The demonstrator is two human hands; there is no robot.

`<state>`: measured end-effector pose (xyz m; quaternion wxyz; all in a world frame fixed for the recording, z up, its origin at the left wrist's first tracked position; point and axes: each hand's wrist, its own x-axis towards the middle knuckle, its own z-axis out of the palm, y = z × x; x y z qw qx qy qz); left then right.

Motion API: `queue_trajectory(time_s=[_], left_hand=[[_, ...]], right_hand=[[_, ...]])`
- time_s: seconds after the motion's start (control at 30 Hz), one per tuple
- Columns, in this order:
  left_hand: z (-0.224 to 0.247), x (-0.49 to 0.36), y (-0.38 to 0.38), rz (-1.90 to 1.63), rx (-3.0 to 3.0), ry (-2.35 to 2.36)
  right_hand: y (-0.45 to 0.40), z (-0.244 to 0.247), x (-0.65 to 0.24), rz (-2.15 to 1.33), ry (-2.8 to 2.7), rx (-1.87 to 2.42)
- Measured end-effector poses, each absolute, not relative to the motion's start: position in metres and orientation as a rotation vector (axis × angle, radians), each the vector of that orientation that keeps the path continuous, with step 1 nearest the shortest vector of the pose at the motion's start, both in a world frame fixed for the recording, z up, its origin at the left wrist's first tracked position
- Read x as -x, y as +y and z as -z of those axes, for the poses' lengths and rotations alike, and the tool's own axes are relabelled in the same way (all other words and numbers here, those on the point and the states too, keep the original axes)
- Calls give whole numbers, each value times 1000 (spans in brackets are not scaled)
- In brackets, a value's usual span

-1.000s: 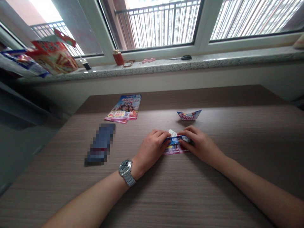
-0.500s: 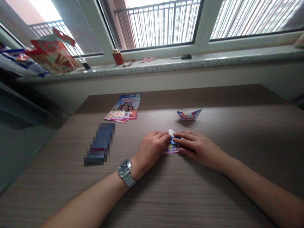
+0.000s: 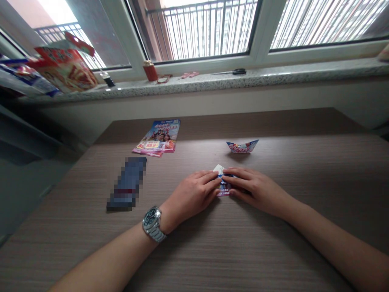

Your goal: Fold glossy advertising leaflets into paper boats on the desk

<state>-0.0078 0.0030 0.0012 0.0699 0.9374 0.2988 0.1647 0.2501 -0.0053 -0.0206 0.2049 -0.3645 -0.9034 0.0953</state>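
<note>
A small folded paper [image 3: 224,189], blue and pink with a white tip pointing away from me, lies flat on the wooden table [image 3: 194,247]. My left hand [image 3: 193,194] rests over its left side, fingers extended and slightly bent. From the right, my right hand [image 3: 255,188] lays its spread fingers on the other side. Both hands partly cover the paper's edges. Beyond them stands a folded paper boat [image 3: 242,147] with raised pointed ends.
Printed flyers [image 3: 161,137] lie in a stack at the back left, with a blurred dark flat object [image 3: 127,184] nearer me. On the windowsill [image 3: 188,84] are a red lighter-shaped item [image 3: 150,71], scissors [image 3: 238,71] and a red snack bag [image 3: 68,71].
My left hand has shifted a little left and its fingers have straightened out, showing more of the paper's white tip. My right hand has barely moved.
</note>
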Motion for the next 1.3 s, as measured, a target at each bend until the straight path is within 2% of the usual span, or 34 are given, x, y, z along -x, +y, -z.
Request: queue_trajectory(time_s=[0.3, 1.3], left_hand=[[-1, 8, 3, -388, -2850, 880], [-11, 8, -2, -382, -2808, 859]], right_hand=[[-6, 19, -250, -197, -2557, 1014], [-9, 15, -254, -153, -2527, 991]])
